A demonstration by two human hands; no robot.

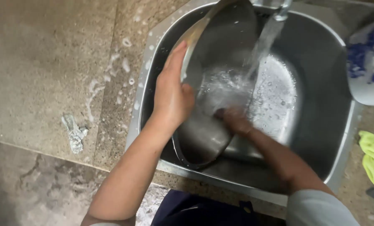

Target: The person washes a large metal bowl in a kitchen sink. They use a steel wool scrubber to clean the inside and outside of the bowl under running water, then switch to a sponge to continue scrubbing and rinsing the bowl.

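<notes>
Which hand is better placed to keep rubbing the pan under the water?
Right hand: it is inside the pan beneath the stream. Left hand grips the rim, propping it.

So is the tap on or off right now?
On: a stream of water runs from the tap onto the steel pan and splashes in the sink.

Left hand [172, 94] gripping, fingers curled; right hand [236, 120] blurred, forearm extended.
</notes>
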